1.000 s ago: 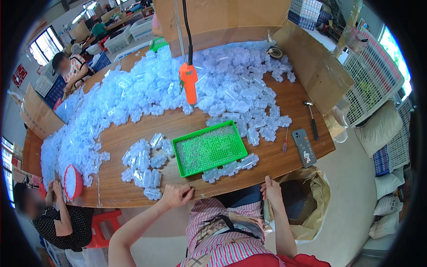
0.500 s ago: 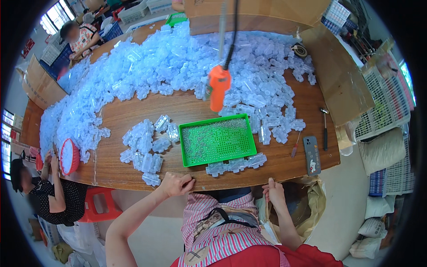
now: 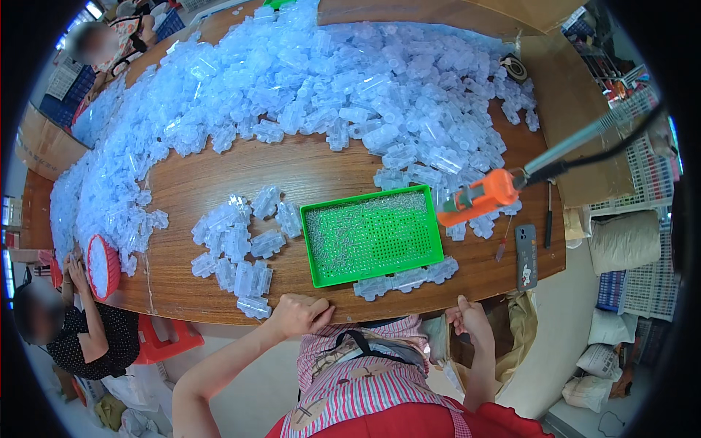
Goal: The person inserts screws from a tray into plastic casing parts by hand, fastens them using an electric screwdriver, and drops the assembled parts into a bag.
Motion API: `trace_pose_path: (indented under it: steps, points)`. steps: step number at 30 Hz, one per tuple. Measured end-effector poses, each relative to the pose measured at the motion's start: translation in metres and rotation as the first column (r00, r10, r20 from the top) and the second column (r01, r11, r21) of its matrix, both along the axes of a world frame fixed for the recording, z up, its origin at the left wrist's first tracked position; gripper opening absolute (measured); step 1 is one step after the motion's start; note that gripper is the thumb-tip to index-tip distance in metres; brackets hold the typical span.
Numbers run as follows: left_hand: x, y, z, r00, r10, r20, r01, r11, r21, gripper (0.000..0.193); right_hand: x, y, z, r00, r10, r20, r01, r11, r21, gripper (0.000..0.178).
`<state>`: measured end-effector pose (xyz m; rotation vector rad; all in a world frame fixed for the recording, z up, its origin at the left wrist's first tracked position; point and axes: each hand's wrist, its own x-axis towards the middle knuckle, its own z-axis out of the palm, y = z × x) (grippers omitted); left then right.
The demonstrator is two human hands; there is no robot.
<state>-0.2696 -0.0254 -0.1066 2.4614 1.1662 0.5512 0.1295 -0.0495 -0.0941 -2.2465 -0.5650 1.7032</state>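
Observation:
My left hand [image 3: 301,316] is curled closed at the table's front edge, beside a group of clear plastic parts [image 3: 236,244]. At the same edge, further right, my right hand [image 3: 471,321] has its fingers bent together above an open sack [image 3: 517,336]. Whatever either hand may hold is hidden. Between and beyond them lies a green perforated tray [image 3: 315,271] with many small metal pieces spread inside. A short row of clear parts [image 3: 406,281] sits along its near side. An orange hand tool [image 3: 478,198] hangs from a spring and black cord, over the tray's right end.
A large heap of clear plastic parts [image 3: 292,87] fills the far and left table. At right lie a phone [image 3: 526,257], a small screwdriver [image 3: 504,241], a hammer [image 3: 549,215] and a tape roll [image 3: 514,68]. Cardboard walls [image 3: 584,124] border the table. A co-worker [image 3: 87,328] sits left near a red basket [image 3: 109,266].
The hanging orange tool has swung from above the heap to the right and tilted. The view has shifted a little. Both hands stay at the table edge, closed.

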Motion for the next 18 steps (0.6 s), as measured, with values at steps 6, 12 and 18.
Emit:
trace_pose_path:
  steps: [6, 12, 18]
  points:
    - [0.000, 0.001, 0.000, 0.999, 0.018, 0.032, -0.017, 0.999, -0.032, 0.028, 0.009, 0.014, 0.017, 0.987, 0.154, -0.047, -0.158, 0.979, -0.131, 0.054]
    - [-0.006, 0.000, 0.000, 0.999, 0.035, 0.025, -0.034, 0.999, -0.035, 0.026, 0.007, 0.018, 0.016, 0.970, 0.237, -0.060, -0.244, 0.942, -0.230, 0.057]
    - [-0.006, 0.003, 0.002, 0.999, 0.032, 0.041, -0.032, 0.999, -0.013, 0.027, 0.011, 0.021, 0.019, 0.969, 0.211, -0.130, -0.235, 0.949, -0.210, 0.056]
